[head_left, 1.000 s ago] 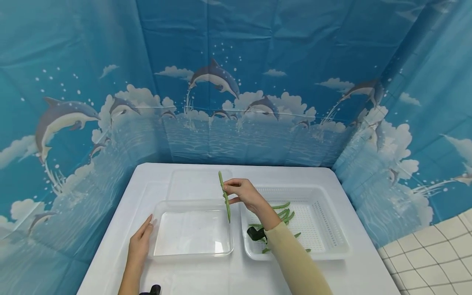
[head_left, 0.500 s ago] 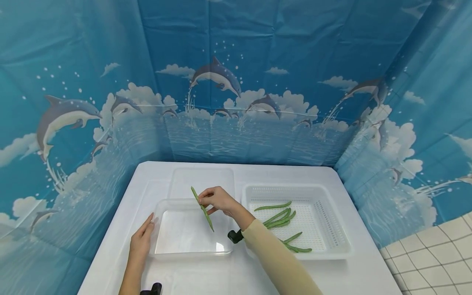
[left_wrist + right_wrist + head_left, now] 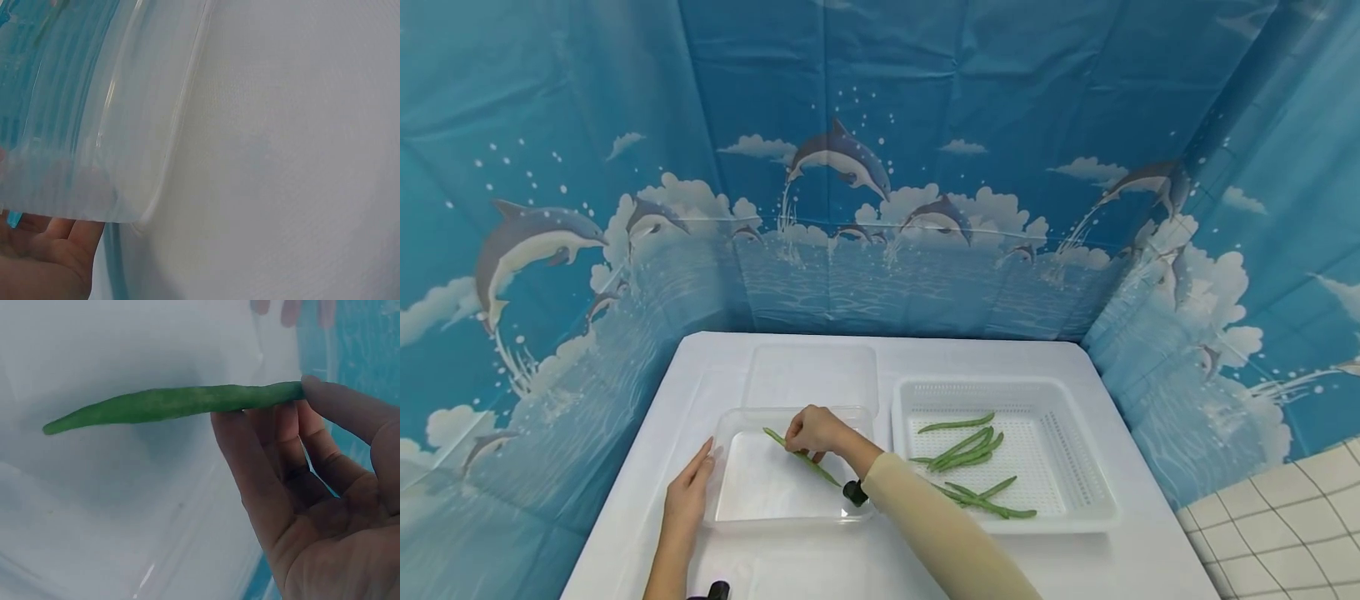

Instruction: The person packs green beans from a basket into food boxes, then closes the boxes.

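Head view: the right hand (image 3: 814,431) pinches a green bean (image 3: 162,404), not yet laid down, over the clear box (image 3: 748,492); the left hand (image 3: 685,490), fingers extended, touches its side. Rightward of both, other beans (image 3: 977,455) remain in the basket (image 3: 1078,454).

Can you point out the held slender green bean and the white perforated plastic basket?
Slender green bean (image 3: 172,404): right wrist view, on the pod's middle.
White perforated plastic basket (image 3: 1076,450): head view, on its right wall.

A curtained-off booth: blue dolphin-printed sheeting (image 3: 880,283) hangs beyond the right hand's fingers (image 3: 250,472), square white tiles (image 3: 1273,518) well to their right.
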`<act>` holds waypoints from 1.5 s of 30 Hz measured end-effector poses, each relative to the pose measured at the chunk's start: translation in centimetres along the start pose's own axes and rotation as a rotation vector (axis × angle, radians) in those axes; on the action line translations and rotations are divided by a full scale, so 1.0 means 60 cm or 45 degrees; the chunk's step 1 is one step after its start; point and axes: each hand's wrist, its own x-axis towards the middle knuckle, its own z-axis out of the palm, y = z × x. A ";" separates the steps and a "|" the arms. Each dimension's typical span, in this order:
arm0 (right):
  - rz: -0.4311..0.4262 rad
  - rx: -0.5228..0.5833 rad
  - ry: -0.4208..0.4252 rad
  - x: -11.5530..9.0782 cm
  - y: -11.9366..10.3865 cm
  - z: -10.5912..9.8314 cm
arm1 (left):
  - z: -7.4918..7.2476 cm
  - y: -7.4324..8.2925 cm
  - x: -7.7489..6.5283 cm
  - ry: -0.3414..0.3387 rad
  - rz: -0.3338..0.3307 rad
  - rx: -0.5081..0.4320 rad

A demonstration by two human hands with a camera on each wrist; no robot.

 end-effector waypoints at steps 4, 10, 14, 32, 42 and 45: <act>0.049 -0.152 -0.009 0.003 0.004 0.014 | 0.001 -0.002 0.000 0.006 -0.004 0.003; 0.106 -0.238 -0.036 0.007 0.010 0.024 | 0.000 -0.003 0.001 -0.003 0.002 -0.006; 0.115 -0.288 -0.053 0.009 0.015 0.030 | 0.001 -0.001 0.002 -0.005 -0.010 -0.005; 0.142 -0.396 -0.026 0.011 0.027 0.045 | 0.000 0.003 -0.001 -0.009 -0.002 0.010; 0.171 -0.396 -0.021 0.019 0.032 0.049 | 0.000 0.001 -0.001 -0.002 0.013 0.005; 0.158 -0.371 -0.013 0.021 0.034 0.049 | 0.000 0.001 -0.001 -0.002 0.014 -0.004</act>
